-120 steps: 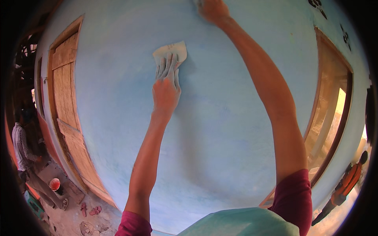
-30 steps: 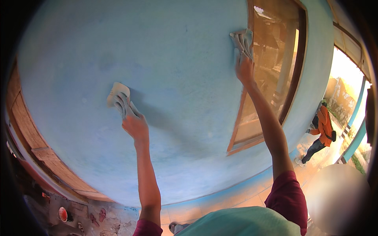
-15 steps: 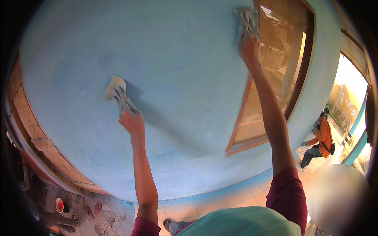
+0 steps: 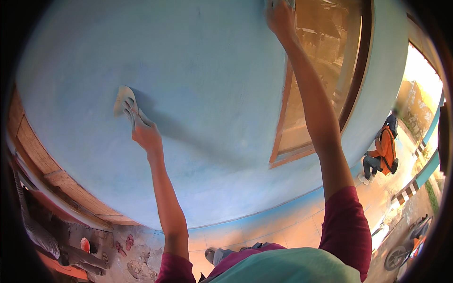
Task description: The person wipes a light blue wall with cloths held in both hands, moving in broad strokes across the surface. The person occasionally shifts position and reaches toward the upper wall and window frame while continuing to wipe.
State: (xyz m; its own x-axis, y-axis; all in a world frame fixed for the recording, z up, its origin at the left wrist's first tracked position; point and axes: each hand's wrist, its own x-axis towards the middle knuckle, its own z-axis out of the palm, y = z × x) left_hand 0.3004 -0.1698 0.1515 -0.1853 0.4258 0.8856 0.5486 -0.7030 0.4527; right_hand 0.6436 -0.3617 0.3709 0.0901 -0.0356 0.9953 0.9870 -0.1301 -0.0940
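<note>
My left hand [image 4: 146, 135], its fingers coated in pale dust, presses a cream-coloured sheet of sandpaper [image 4: 123, 96] against the light blue wall [image 4: 203, 104]. The sheet bends up at its edge, and a long shadow falls from it. Reaching high, my right hand [image 4: 283, 21] lies by the upper part of the wooden window frame [image 4: 287, 89]. Its fingertips are cut off by the picture's top edge; a little of a greyish sheet shows beside them.
Brown wooden boards [image 4: 33, 141] border the wall at left. Below are a red-rimmed bucket [image 4: 85, 245], pink sandals [image 4: 129, 242] and another person's legs [image 4: 78, 257]. A person in orange [image 4: 388, 148] crouches at right by the wall; a motorcycle [image 4: 410, 245] stands beyond the tiled floor [image 4: 264, 233].
My right hand has gone higher along the window frame, its fingers now mostly out of the picture. My left hand with the sandpaper has shifted slightly left and up. The view has tilted a little.
</note>
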